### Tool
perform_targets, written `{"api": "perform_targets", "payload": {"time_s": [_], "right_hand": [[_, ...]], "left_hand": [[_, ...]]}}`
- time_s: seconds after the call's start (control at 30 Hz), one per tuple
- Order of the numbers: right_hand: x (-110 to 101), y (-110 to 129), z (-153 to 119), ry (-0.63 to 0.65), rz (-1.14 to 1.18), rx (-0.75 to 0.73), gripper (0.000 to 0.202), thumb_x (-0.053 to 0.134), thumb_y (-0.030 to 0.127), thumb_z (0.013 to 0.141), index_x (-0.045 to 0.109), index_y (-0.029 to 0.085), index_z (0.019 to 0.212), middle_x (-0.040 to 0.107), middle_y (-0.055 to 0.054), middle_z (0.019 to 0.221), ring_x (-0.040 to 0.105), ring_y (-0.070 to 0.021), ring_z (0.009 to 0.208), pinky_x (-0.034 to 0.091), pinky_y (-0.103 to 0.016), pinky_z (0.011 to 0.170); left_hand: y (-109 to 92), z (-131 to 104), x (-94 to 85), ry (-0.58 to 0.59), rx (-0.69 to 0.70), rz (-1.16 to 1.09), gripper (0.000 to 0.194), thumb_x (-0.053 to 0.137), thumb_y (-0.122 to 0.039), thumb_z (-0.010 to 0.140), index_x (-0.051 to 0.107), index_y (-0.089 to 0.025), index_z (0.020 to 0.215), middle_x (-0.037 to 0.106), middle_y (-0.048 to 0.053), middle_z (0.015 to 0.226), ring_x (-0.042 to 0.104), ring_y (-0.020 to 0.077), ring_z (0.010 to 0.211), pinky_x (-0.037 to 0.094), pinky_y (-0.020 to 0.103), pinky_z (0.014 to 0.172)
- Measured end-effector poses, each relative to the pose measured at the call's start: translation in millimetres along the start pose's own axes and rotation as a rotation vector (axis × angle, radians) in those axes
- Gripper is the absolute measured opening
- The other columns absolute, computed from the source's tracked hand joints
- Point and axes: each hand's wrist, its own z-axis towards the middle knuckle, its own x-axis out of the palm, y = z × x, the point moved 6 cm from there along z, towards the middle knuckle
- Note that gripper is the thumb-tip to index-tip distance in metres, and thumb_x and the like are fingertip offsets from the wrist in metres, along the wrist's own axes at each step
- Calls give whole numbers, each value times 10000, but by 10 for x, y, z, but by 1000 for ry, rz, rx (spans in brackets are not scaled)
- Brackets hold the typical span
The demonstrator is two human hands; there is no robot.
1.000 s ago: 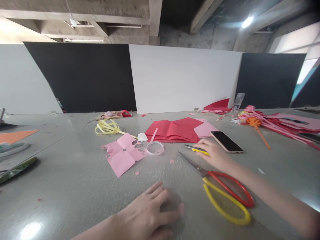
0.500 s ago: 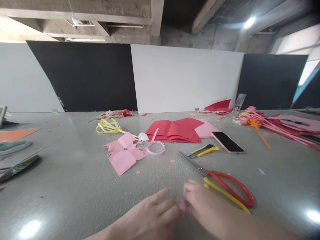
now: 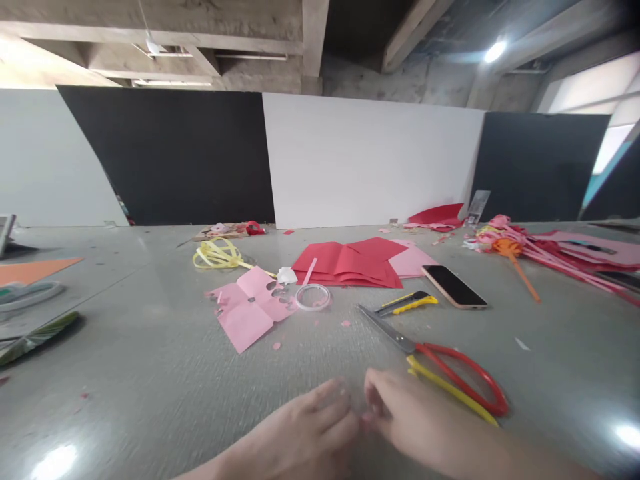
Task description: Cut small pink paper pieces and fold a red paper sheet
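Low in the middle of the view, my left hand (image 3: 317, 423) has its fingers curled together, and what they grip is hidden. Facing it from the right, my right hand (image 3: 400, 407) is bent with finger and thumb pinched on a small pink paper piece (image 3: 367, 418). The piece shows only as a blurred bit between the two hands. Beside my right hand lie scissors (image 3: 407, 343) with one red and one yellow handle. Beyond them rests a yellow utility knife (image 3: 413, 303).
Pink paper with punched holes (image 3: 250, 307) lies left of a tape roll (image 3: 313, 297). Behind are folded red paper sheets (image 3: 345, 263), yellow ribbon (image 3: 217, 255) and a phone (image 3: 454, 287). An orange paper flower (image 3: 510, 250) and pink strips lie far right. Board panels (image 3: 375, 160) stand along the back.
My right hand has turned slightly, opening a gap between its curled fingers and thumb. My left hand stays nearly in place, and the pink piece is a little lower.
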Motion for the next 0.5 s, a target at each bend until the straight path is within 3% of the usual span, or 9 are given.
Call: {"api": "perform_targets", "payload": {"time_s": [0.2, 0.37, 0.43, 0.5], "right_hand": [[72, -77, 53, -54, 18, -3, 202, 521, 32, 666, 602, 175, 783, 651, -25, 734, 582, -177, 692, 344, -242, 560], [112, -167, 81, -124, 81, 36, 166, 555, 69, 649, 602, 185, 757, 635, -19, 706, 575, -175, 661, 375, -252, 558], [67, -161, 96, -114, 172, 38, 109, 588, 108, 655, 589, 182, 735, 635, -16, 695, 574, -169, 642, 395, -255, 556], [-45, -117, 109, -128, 307, 4, 69, 607, 146, 667, 565, 181, 710, 634, -9, 683, 577, -157, 634, 419, -251, 568]], "left_hand": [[-8, -4, 7, 2, 0, -6, 279, 395, -226, 900, 529, -122, 1122, 579, 16, 975, 494, 201, 951, 158, 356, 1016], [8, -16, 36, -6, -19, -51, 268, 419, -210, 883, 536, -119, 1106, 593, 30, 949, 515, 206, 940, 212, 352, 1007], [58, -23, 26, -33, -92, -142, 286, 470, -228, 849, 526, -134, 1114, 590, 54, 960, 520, 221, 939, 268, 377, 982], [184, -44, -1, -78, -292, -312, 363, 528, -197, 783, 491, -138, 1140, 566, 90, 1003, 521, 236, 928, 362, 390, 903]]}}
